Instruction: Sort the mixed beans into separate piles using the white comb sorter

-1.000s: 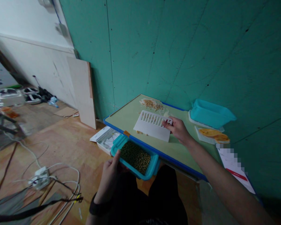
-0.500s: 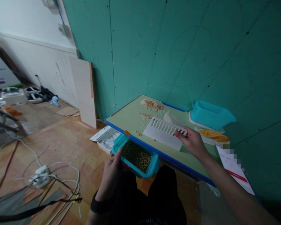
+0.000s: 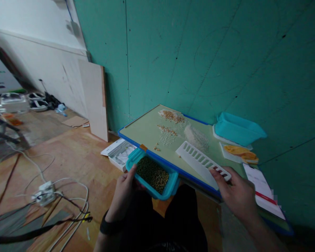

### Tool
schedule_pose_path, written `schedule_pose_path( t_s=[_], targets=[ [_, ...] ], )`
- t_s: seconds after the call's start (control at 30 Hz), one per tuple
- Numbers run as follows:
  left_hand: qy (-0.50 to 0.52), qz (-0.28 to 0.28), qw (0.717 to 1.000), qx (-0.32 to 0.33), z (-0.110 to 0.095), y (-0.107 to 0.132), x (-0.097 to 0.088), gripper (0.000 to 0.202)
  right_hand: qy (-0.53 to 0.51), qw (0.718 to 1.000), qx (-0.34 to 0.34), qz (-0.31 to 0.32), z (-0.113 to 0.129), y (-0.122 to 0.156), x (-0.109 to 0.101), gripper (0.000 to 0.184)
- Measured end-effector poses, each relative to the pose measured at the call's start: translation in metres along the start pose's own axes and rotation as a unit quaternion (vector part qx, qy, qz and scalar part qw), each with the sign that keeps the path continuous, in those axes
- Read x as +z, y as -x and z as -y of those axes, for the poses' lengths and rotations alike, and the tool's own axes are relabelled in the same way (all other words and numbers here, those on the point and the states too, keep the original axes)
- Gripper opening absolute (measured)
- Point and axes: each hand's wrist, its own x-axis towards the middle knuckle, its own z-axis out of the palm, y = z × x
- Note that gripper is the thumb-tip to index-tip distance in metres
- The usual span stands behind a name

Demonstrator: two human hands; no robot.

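Observation:
My left hand [image 3: 126, 187] is closed on the left rim of a blue plastic container [image 3: 170, 191], tilted just below the table's front edge. Inside it lie dark green beans [image 3: 146, 168] and yellowish soybeans [image 3: 161, 180]. My right hand [image 3: 236, 192] grips one end of a white slotted plastic scraper [image 3: 196, 164], held slanted over the near right part of the tabletop [image 3: 141, 129]. Behind the scraper rests a heap of white grains [image 3: 195, 136]. Further left are a pile of soybeans with white grains [image 3: 173, 116] and a smaller scatter of them [image 3: 168, 131].
A second blue container [image 3: 238, 129] stands at the table's back right, beside a yellow cloth [image 3: 240, 152] and a white paper with a red stripe [image 3: 262, 192]. An open white box [image 3: 118, 159] sits below the table's left side. Cables and a power strip [image 3: 45, 194] lie on the floor.
My right hand has moved right and toward me with the scraper, which is turned more steeply, uncovering white grains and the scattered beans. My left hand and its container stay nearly in place.

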Motion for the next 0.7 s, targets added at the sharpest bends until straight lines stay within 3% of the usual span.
schedule_pose_path(
  t_s=[0.1,0.2,0.3,0.5,0.7],
  targets=[
    [0.003,-0.009,1.0,0.001,-0.002,0.001,0.001,0.056,0.016,0.995,-0.098,-0.027,0.021,0.01,0.001,0.02],
    [0.019,-0.007,1.0,0.001,-0.001,0.0,0.002,0.054,-0.012,0.99,-0.138,-0.016,0.041,0.012,0.006,0.015],
    [0.01,-0.005,1.0,0.008,0.003,-0.002,0.003,0.055,-0.035,0.992,-0.124,-0.009,0.048,0.005,0.017,0.016],
    [0.016,-0.009,0.999,0.03,0.003,-0.005,0.004,0.057,-0.044,0.995,-0.071,-0.046,0.034,-0.03,0.044,0.025],
    [0.021,-0.011,1.0,0.007,-0.003,-0.005,0.001,0.059,-0.076,0.995,-0.061,-0.015,0.032,-0.037,0.048,0.024]
  ],
)
